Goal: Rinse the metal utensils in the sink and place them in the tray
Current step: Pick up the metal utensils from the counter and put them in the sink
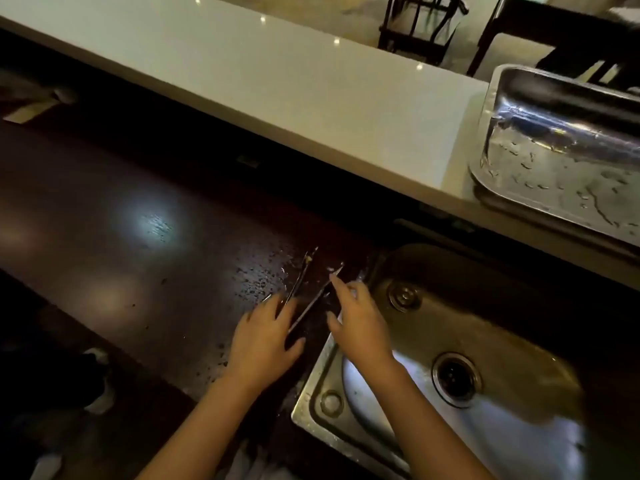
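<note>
Left hand (264, 336) spread flat on wet desk (145, 216) over utensils (304, 306); right hand (356, 323) loosely open, fingertips touching one utensil beside sink (485, 341). Tray (554, 188) well apart.

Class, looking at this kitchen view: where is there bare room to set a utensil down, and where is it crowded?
Free: the dark counter left of the hands, the white ledge behind it, the wet tray floor, and the sink basin around the drain. Crowded: beside the sink's left rim, where both hands meet the utensils.
</note>
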Tool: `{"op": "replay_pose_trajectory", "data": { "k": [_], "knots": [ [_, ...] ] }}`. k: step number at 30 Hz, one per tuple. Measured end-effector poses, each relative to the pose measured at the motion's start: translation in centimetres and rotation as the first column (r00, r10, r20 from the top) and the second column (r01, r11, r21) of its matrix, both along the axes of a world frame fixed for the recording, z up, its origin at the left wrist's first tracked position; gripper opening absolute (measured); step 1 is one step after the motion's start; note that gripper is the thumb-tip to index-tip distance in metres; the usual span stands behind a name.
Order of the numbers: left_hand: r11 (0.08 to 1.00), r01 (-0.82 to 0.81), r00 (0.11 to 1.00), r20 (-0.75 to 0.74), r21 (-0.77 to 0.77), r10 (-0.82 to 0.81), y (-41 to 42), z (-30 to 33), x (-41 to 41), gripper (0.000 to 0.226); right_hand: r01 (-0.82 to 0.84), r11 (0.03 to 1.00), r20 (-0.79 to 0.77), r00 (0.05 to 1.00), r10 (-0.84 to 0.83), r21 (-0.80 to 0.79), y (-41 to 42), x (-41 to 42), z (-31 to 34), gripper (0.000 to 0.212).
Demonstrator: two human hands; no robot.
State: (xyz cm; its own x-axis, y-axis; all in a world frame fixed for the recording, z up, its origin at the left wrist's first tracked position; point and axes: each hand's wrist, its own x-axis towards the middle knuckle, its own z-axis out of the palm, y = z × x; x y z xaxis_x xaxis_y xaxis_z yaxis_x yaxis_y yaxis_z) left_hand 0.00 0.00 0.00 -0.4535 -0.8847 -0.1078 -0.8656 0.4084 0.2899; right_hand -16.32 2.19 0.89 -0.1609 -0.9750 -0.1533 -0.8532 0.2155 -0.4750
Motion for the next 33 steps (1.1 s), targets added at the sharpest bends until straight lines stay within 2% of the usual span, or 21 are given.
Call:
{"op": "replay_pose_trajectory", "data": {
  "k": [3, 7, 13, 18, 21, 23, 25, 27, 28, 30, 33],
  "knots": [
    [0.998, 0.017, 1.000, 0.008, 0.067, -0.017, -0.1, -1.1, 0.3, 0.065, -0.061, 0.996, -0.049, 0.997, 0.064, 0.063, -0.9, 1.2, -1.0, 0.057],
    [0.990, -0.013, 1.000, -0.020, 0.138, 0.016, -0.4, -2.2, 0.4, 0.055, -0.073, 0.985, -0.107, 0.990, 0.090, 0.156, -1.7, 2.1, -2.3, 0.047],
    [0.982, 0.021, 1.000, -0.015, 0.190, -0.018, -1.6, -2.4, 0.3, 0.045, -0.106, 0.989, -0.160, 0.980, 0.122, 0.107, -2.2, 2.4, -2.8, 0.038],
    [0.981, 0.032, 0.994, -0.110, 0.192, -0.011, -1.3, -2.6, -0.3, 0.050, -0.071, 0.997, -0.101, 0.992, 0.075, 0.039, -2.0, 2.2, -2.6, 0.033],
    [0.984, 0.021, 0.983, -0.185, 0.177, 0.012, -0.4, -2.2, -1.3, 0.055, 0.049, 0.998, 0.071, 0.996, -0.046, -0.046, -1.2, 1.7, -2.0, 0.034],
    [0.985, 0.013, 0.967, -0.253, 0.170, 0.030, 0.2, -1.7, -2.2, 0.056, 0.242, 0.966, 0.276, 0.938, -0.209, -0.091, -0.5, 1.3, -1.3, 0.039],
    [0.990, 0.020, 0.953, -0.302, 0.138, 0.023, 0.8, -1.0, -3.4, 0.055, 0.469, 0.881, 0.506, 0.776, -0.377, -0.064, 0.2, 0.8, -0.6, 0.049],
    [0.993, 0.057, 0.936, -0.352, 0.099, -0.019, 1.8, -0.4, -4.7, 0.052, 0.625, 0.780, 0.648, 0.589, -0.483, 0.013, 1.1, -0.2, -0.2, 0.055],
    [0.993, 0.084, 0.926, -0.374, 0.083, -0.047, 2.4, -0.3, -5.4, 0.051, 0.660, 0.749, 0.668, 0.534, -0.518, 0.053, 1.6, -1.0, -0.2, 0.054],
    [0.988, 0.142, 0.923, -0.369, 0.062, -0.110, 3.7, -0.2, -6.7, 0.050, 0.675, 0.727, 0.643, 0.502, -0.579, 0.126, 2.9, -2.6, -0.4, 0.039],
    [0.977, 0.161, 0.926, -0.363, 0.143, -0.099, 5.5, -0.5, -8.8, 0.055, 0.674, 0.709, 0.645, 0.452, -0.616, 0.206, 5.3, -5.0, -1.5, 0.019]
  ]
}}
